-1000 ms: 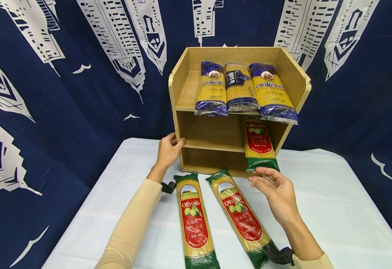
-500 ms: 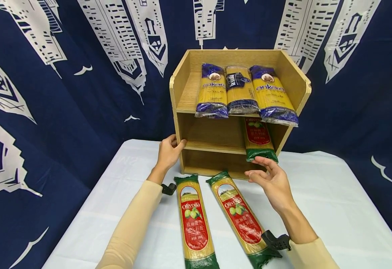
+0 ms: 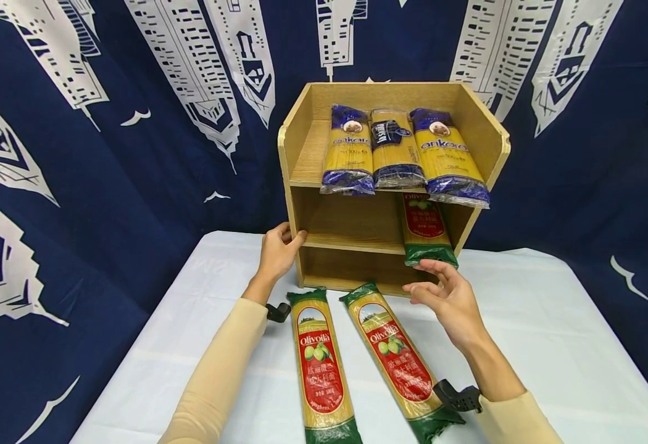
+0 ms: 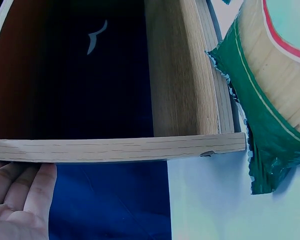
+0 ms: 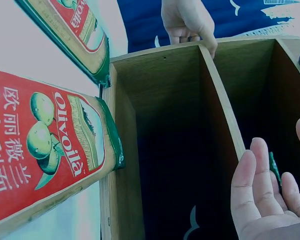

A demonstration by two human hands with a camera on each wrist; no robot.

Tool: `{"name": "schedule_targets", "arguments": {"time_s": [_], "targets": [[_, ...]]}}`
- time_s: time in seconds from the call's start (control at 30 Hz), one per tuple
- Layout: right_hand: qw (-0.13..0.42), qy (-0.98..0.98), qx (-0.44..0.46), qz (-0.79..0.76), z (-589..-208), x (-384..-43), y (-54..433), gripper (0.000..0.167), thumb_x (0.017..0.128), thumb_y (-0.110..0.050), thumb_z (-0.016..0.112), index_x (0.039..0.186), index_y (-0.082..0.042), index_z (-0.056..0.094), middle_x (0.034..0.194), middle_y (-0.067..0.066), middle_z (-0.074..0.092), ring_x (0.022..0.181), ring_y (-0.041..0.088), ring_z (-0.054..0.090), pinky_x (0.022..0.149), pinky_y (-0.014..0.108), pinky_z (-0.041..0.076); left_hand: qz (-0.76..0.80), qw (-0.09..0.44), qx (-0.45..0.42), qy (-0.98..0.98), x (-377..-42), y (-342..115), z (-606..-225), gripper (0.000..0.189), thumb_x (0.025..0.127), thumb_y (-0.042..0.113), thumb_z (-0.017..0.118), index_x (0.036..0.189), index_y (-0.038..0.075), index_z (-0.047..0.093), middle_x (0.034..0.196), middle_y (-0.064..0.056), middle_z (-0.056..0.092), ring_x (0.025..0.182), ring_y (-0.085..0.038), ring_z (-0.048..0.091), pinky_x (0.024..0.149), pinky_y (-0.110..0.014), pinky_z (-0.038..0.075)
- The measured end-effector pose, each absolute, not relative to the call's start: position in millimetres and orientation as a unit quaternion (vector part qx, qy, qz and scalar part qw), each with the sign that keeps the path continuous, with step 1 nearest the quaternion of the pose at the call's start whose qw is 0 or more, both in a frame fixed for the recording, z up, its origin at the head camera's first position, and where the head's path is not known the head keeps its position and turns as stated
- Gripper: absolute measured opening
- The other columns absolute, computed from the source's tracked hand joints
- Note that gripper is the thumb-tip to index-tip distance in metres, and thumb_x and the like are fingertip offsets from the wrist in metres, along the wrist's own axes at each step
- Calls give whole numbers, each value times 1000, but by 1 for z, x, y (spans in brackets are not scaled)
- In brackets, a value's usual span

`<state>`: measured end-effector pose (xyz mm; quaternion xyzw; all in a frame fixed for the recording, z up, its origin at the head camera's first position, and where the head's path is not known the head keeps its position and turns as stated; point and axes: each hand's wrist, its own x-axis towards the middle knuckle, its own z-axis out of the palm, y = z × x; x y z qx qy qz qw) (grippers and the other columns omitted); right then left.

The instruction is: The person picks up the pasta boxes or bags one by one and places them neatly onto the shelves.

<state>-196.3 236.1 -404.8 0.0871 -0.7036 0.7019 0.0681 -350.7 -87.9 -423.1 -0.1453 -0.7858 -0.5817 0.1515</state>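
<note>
My left hand point(image 3: 277, 251) grips the left side of the wooden shelf unit point(image 3: 382, 92), thumb over its front edge at the middle board. In the left wrist view, fingers point(image 4: 37, 187) lie along the panel's outer face. A spaghetti pack point(image 3: 426, 225) with a red label lies on the middle level at the right, its green end out at the front. Right at that end are the fingertips of my right hand point(image 3: 450, 302), fingers loosely extended and thumb apart. Two matching packs lie on the table, the left spaghetti pack point(image 3: 323, 364) and the slanted right spaghetti pack point(image 3: 402, 364).
On the top level lie three yellow pasta packs, left point(image 3: 349, 151), middle point(image 3: 396, 148) and right point(image 3: 450, 154), with ends overhanging the front. A white cloth covers the table point(image 3: 535, 345). Behind hangs a dark blue curtain point(image 3: 163, 154) with white building prints.
The spaghetti pack on the middle level has slid farther back into the shelf, and my right hand has moved forward with it. Over the last half second both hands stay nearly still.
</note>
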Motion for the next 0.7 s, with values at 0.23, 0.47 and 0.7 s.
{"name": "schedule_targets", "arguments": {"time_s": [0.23, 0.47, 0.7], "targets": [[69, -714, 92, 691, -402, -180, 234, 43, 96, 4, 64, 134, 11, 44, 134, 8, 54, 93, 19, 73, 77, 30, 58, -582, 144, -140, -788, -350, -88, -425, 33, 96, 23, 68, 118, -2, 69, 104, -15, 76, 100, -25, 72, 87, -45, 55], [76, -731, 83, 673, -401, -156, 231, 41, 96, 4, 66, 132, 9, 47, 130, 10, 57, 93, 20, 72, 75, 32, 59, -582, 150, -144, -786, -351, -88, -426, 31, 95, 22, 68, 115, -2, 70, 102, -15, 76, 98, -25, 72, 86, -45, 55], [59, -777, 10, 627, -412, -133, 230, 45, 95, -5, 72, 134, 2, 50, 129, 12, 61, 100, 16, 70, 79, 29, 57, -576, 154, -147, -789, -351, -88, -424, 29, 96, 21, 68, 115, -1, 70, 99, -14, 77, 96, -25, 73, 85, -44, 55]]}}
